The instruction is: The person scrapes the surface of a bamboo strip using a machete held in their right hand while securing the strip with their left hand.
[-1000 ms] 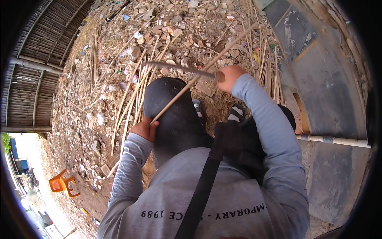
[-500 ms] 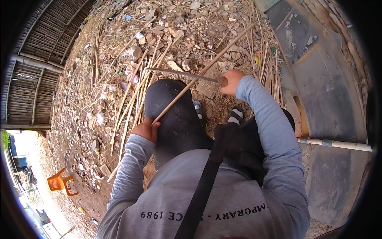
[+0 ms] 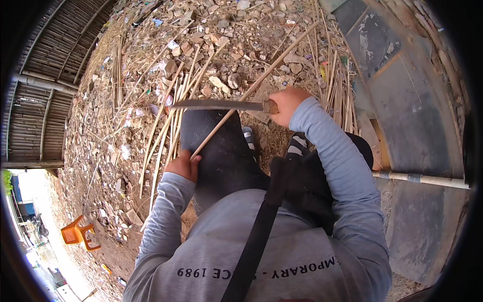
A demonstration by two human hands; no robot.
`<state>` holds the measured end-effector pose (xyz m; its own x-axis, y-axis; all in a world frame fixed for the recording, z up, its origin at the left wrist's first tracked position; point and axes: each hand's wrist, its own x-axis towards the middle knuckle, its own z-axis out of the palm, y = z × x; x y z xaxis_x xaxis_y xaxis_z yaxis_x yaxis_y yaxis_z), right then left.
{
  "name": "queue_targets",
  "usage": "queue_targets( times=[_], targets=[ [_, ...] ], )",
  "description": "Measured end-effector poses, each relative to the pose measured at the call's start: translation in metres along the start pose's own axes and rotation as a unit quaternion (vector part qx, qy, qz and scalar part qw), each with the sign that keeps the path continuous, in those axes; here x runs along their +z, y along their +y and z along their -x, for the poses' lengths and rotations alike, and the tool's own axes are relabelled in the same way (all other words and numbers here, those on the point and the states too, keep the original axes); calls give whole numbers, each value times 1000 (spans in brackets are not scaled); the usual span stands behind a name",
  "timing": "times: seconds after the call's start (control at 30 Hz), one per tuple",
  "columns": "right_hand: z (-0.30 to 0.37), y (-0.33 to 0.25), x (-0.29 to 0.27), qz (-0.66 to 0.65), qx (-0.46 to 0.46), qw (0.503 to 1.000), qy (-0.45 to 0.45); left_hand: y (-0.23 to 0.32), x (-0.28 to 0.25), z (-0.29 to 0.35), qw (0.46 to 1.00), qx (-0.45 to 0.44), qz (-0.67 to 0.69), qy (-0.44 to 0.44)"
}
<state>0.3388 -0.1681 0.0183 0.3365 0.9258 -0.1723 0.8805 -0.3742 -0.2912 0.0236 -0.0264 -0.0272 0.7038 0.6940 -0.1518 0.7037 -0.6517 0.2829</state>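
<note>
My left hand (image 3: 183,166) is closed around the near end of a long, thin bamboo strip (image 3: 273,69), beside my left knee. The strip slants up and away to the right, across my dark-trousered left thigh (image 3: 209,132). In my right hand (image 3: 289,104) is the wooden handle of a long knife (image 3: 214,104), gripped with the fingers wrapped round it. Its blade points left and crosses the strip just beyond my knee. The fingertips of my right hand are mostly hidden.
Several bamboo strips (image 3: 177,108) lie left of my knee, and more strips (image 3: 338,95) lie at the far right. Stones and litter cover the ground. Dark panels (image 3: 420,141) and a pole (image 3: 432,181) are on the right. An orange plastic chair (image 3: 75,233) stands at the left.
My right hand and the knife have moved nearer to me and slightly left, along the strip. The blade's flat side shows more. My left hand stays almost in place; the strip's far end has shifted slightly.
</note>
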Motion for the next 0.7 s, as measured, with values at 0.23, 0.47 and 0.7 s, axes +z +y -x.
queue_targets(
  times=[0.23, 0.47, 0.7],
  targets=[
    [-10, 34, 10, -71, 63, 995, 25, 5, 0, -2, 1000, -11, -16, -8],
    [-8, 18, 7, -61, 37, 997, -15, 10, -7, 2, 1000, -3, -3, -13],
    [-1, 8, -1, -30, 8, 1000, 2, 7, -5, 0, 1000, -6, -15, -25]
  ],
)
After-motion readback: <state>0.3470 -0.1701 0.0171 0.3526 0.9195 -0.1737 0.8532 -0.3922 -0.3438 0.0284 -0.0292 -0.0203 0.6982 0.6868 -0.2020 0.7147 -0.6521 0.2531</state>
